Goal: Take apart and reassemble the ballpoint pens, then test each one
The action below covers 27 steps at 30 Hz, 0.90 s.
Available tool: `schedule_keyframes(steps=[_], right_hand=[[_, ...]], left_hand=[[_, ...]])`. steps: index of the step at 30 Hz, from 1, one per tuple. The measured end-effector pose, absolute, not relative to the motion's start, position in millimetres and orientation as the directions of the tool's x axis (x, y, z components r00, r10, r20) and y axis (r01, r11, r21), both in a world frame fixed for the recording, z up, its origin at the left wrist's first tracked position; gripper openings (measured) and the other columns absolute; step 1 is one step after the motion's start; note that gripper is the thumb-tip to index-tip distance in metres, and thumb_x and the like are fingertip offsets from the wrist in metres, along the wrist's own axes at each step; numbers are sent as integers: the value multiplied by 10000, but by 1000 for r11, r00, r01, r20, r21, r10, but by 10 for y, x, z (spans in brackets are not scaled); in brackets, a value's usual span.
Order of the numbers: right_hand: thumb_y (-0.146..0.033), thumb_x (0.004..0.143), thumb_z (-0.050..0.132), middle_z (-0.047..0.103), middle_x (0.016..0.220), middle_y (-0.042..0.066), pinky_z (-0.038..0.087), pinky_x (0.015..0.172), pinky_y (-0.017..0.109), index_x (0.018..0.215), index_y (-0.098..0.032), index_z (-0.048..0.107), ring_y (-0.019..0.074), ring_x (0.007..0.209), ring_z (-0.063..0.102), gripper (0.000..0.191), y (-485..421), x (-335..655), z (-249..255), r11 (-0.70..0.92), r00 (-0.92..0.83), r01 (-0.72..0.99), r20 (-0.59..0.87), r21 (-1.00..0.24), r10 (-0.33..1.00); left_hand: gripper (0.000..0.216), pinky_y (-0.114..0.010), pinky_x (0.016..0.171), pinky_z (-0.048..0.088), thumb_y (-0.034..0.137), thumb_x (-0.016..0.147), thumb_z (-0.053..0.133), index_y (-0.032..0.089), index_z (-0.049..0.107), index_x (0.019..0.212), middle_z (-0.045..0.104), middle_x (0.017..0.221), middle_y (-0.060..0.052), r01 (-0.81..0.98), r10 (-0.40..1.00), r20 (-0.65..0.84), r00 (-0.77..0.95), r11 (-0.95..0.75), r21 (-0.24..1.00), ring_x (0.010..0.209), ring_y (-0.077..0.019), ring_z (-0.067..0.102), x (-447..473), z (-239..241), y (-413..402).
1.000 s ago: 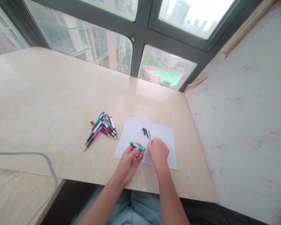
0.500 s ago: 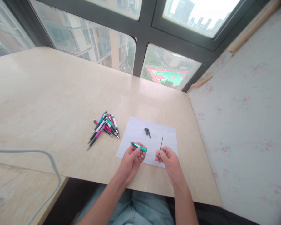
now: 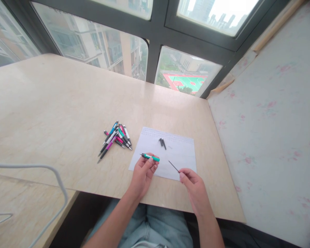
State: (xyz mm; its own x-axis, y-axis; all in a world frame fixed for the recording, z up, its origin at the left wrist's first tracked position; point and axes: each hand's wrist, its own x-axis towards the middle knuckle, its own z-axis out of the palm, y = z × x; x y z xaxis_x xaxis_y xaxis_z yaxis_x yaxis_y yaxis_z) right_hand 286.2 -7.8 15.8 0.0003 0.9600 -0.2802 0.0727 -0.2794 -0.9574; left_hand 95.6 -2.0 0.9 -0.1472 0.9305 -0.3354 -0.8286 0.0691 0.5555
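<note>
Head view: the left hand (image 3: 144, 171) pinches a green pen (image 3: 150, 157) over the near edge of a white sheet (image 3: 181, 155) on the worktop (image 3: 54, 103) — the right hand (image 3: 192, 182), just beside it, grips a thin dark refill (image 3: 173, 166). Two small dark parts (image 3: 162, 143) lie on the sheet; a pile of pens (image 3: 116, 139) rests left of it.

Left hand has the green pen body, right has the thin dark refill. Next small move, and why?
Probably bring the refill tip toward the open right end of the green pen. The left hand holds the pen level over the paper; the right hand pinches the refill, which points up-left at it, with a gap between them.
</note>
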Motion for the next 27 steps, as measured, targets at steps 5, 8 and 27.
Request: schedule_keyframes(steps=[5, 8, 27], right_hand=[[-417, 812, 671, 672, 849, 53, 462, 754, 322, 865, -190, 699, 217, 829, 594, 235, -46, 2873, 259, -199, -39, 224, -213, -954, 976], [-412, 830, 645, 680, 857, 64, 469, 752, 333, 867, -187, 699, 228, 837, 608, 234, -27, 2870, 266, -146, -71, 298, -175, -943, 982], [-366, 839, 647, 689, 842, 53, 503, 704, 318, 959, -196, 703, 199, 777, 633, 216, -68, 2656, 383, -42, 47, 388, -26, -921, 999]], left_hand=[[189, -201, 722, 499, 199, 781, 748, 156, 667, 946, 701, 896, -54, -824, 932, -333, -141, 76, 561, 775, -104, 635, 954, 0, -14], [190, -212, 744, 498, 194, 775, 751, 158, 668, 942, 700, 900, -52, -811, 935, -325, -140, 80, 580, 781, -106, 635, 968, 7, -19], [149, -273, 780, 483, 231, 807, 724, 168, 672, 932, 705, 913, -65, -687, 968, -250, -23, 166, 708, 829, -157, 638, 995, 53, -80]])
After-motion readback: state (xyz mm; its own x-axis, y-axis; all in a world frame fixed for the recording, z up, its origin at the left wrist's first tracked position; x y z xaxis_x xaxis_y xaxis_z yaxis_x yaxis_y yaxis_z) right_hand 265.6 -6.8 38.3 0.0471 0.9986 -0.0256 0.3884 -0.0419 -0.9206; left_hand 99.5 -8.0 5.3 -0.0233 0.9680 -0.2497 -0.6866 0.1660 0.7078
